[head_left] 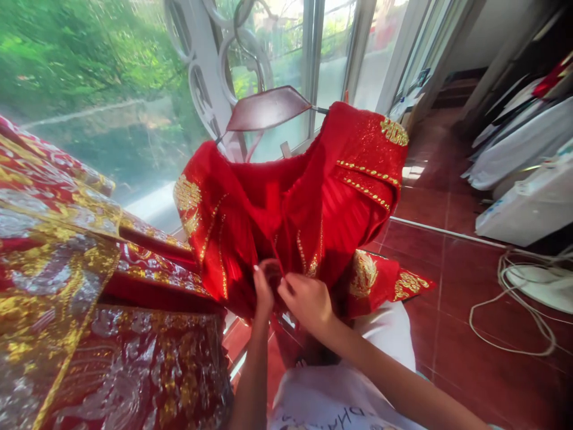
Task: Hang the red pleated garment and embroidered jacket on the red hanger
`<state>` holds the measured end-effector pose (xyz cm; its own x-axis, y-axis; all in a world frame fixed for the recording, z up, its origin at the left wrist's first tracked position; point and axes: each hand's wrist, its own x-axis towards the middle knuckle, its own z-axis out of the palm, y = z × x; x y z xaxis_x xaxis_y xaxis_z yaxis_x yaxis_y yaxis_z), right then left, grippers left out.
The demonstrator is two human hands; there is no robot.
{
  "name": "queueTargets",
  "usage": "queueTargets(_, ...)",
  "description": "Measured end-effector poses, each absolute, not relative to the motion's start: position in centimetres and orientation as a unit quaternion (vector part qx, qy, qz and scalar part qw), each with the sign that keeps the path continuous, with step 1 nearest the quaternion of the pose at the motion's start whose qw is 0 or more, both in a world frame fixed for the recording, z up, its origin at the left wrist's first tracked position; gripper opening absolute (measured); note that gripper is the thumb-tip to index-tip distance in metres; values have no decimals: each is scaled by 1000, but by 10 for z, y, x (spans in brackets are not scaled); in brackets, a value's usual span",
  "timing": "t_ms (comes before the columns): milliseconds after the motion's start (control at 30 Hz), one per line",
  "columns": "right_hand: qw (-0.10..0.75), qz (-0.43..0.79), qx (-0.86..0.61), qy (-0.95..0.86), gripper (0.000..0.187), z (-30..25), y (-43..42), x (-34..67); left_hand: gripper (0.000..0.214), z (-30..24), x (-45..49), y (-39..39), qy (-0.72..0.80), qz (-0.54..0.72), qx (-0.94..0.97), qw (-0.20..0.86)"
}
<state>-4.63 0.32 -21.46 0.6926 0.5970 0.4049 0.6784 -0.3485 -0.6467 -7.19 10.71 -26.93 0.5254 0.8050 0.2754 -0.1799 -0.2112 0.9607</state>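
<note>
A red jacket (362, 179) with gold embroidery and beaded trim hangs in front of me on a hanger (268, 109) with a broad brownish top. Its neck and front lie open, and its sleeves spread to both sides. At the lower front, my right hand (308, 303) pinches the front edge with thumb and fingers. Close beside it, my left hand (264, 289) is curled at the same edge, its thumb raised and its fingertips partly hidden by the cloth. An embroidered red piece with a pointed end (376, 280) sticks out below the jacket on the right.
Heavy red, gold and silver brocade garments (58, 257) crowd the left side. Behind the jacket are windows (286, 65) with a curled white metal grille (224, 60). To the right, a looped pale cable (510, 346) lies on the red tiled floor (452, 286), near hanging white clothes (523, 134).
</note>
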Motion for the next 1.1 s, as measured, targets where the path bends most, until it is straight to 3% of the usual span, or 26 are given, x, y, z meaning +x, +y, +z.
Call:
queueTargets(67, 392, -46, -833, -388, 27, -214, 0, -46, 73, -246, -77, 112, 175, 417, 644, 617)
queueTargets(233, 347, 29, -850, -394, 21, -185, -4, -34, 38, -189, -74, 104, 97, 397, 657, 634)
queueTargets(400, 445, -69, -839, -307, 27, -162, -8, -3, 32, -195, -69, 98, 161, 427, 634, 624)
queueTargets(500, 467, -39, -819, -330, 32, -167, 7, 16, 33, -211, -70, 91, 172, 426, 632, 624)
queueTargets(600, 460, -44, -816, -347, 25, -177, 23, 25, 38, -223, -72, 81, 177, 406, 622, 646)
queueTargets(700, 511, -47, -781, -356, 25, -186, 24, 23, 42, -235, -75, 75, 195, 386, 594, 679)
queueTargets(1000, 710, 188, -608, -301, 27, -191, -12, -10, 44, -244, -78, 60, 189, 300, 551, 755)
queueTargets(1100, 746, 213, -577, -256, 32, -185, -18, -15, 41, -239, -82, 55, 187, 298, 549, 758)
